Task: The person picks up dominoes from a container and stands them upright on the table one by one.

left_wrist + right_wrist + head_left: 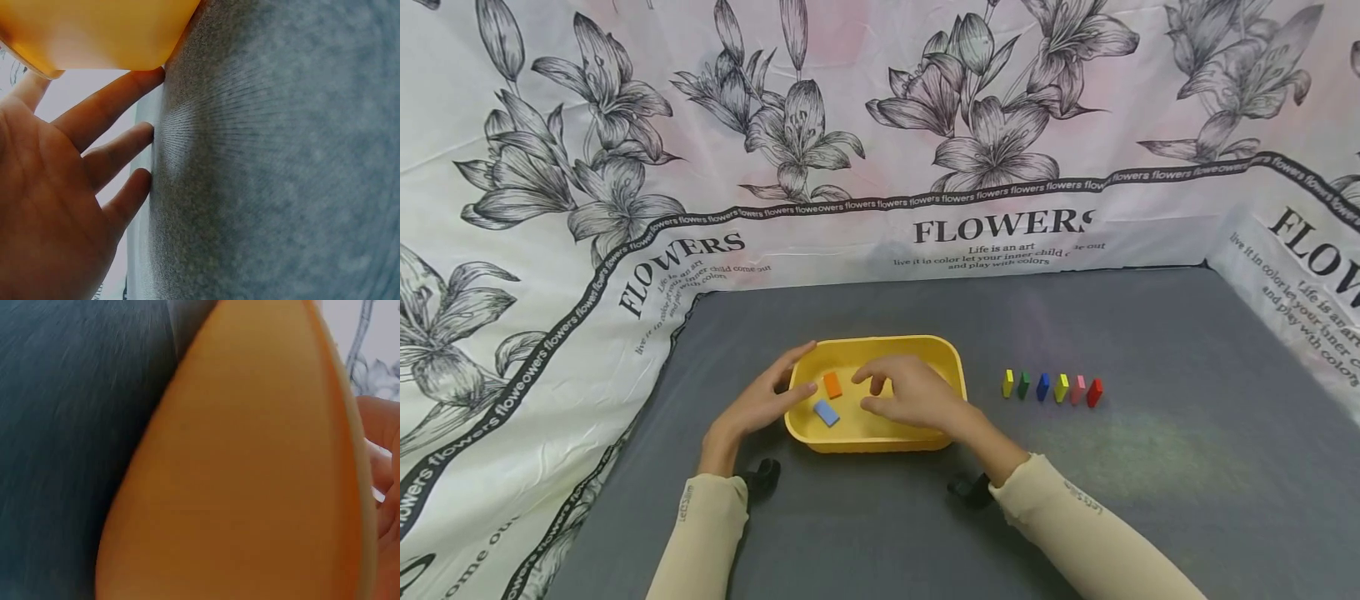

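Note:
A yellow plastic tray [880, 444] stands on the dark tabletop, with an orange block [832, 385] and a light blue block [827, 413] lying in its left half. My left hand [765, 400] is at the tray's left end, its thumb reaching over the rim. In the left wrist view the fingers [115, 156] spread out straight beside the tray's outer wall, tips down at the table. Over the tray's middle hovers my right hand [910, 394], palm down, with a gap between thumb and bent forefinger and nothing visible in it. The tray's wall [237, 462] mostly hides this hand in the right wrist view.
Right of the tray, several small blocks stand upright in a row: yellow [1008, 383], green [1024, 385], blue [1042, 387], another yellow [1061, 388], pink [1078, 390] and red [1094, 392]. A flower-printed cloth [850, 242] borders the table at the back and sides.

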Demonstrator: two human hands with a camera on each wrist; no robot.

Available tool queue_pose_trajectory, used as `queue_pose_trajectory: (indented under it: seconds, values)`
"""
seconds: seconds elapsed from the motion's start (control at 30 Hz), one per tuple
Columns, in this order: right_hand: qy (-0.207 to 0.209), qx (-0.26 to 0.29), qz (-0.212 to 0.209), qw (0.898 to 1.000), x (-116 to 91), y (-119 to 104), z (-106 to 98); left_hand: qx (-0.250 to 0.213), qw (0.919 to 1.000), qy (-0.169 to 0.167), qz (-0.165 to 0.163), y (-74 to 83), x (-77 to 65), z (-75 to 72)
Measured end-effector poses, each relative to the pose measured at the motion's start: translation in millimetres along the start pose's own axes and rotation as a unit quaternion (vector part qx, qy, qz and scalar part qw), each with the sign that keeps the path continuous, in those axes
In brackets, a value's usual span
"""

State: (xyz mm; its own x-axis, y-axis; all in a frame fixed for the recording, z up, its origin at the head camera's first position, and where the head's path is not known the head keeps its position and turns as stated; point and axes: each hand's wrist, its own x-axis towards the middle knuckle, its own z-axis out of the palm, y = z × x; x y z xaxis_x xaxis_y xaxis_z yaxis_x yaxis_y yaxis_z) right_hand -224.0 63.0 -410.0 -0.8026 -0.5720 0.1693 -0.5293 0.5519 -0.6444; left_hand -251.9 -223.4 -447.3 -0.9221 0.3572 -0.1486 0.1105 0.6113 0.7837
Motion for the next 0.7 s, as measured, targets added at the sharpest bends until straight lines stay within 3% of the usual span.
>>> queue_pose_trajectory:
  seconds: [0.3,0.7]
  values:
    - [-0.062,-0.036,0.066,0.995,30,-21,37,-0.004,1.0,0.005,0.008,-4.8,-0.2,0.2]
    - [-0.075,-0.152,0.091,0.981,52,-34,64,-0.015,0.9994,0.001,0.03,-5.1,-2.0,-0.8]
